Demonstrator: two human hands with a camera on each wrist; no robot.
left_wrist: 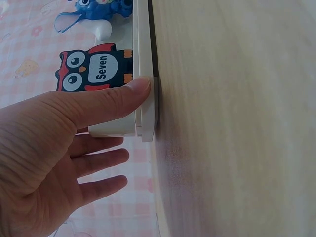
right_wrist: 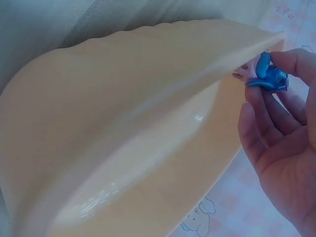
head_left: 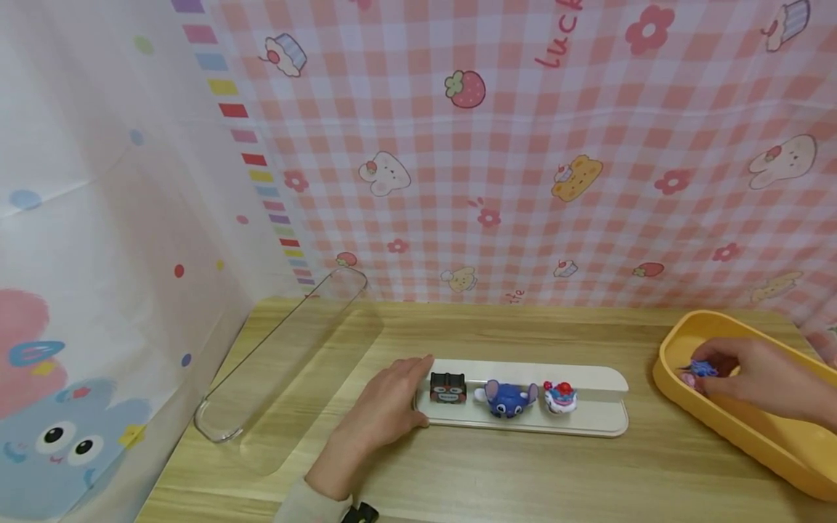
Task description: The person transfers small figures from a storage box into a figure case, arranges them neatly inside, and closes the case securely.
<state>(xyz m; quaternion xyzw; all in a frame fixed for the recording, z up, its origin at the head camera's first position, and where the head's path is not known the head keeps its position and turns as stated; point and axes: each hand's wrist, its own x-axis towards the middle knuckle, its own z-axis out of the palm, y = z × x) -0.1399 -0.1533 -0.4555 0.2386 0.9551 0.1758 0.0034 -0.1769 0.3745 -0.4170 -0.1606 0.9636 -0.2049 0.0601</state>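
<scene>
A long white stepped display base point(head_left: 601, 421) lies on the table, its left end held between the thumb and fingers of my left hand point(head_left: 381, 407). In the left wrist view the thumb point(left_wrist: 116, 101) presses the base's front edge. On the base, from left to right, stand an owl figure point(head_left: 447, 389) marked "Seven", a blue big-eared Stitch figure point(head_left: 506, 399) and a small white, blue and red figure point(head_left: 560, 398). My right hand point(head_left: 752, 378) pinches a small blue-and-pink figure point(right_wrist: 270, 74) at the yellow basket's near-left end; fingers partly cover it.
The yellow basket point(head_left: 713, 428) stands at the table's right side, angled. A clear plastic cover point(head_left: 288, 356) lies slanted at the left. Behind the wooden table point(head_left: 510, 479) hangs a pink checked cloth point(head_left: 418, 240).
</scene>
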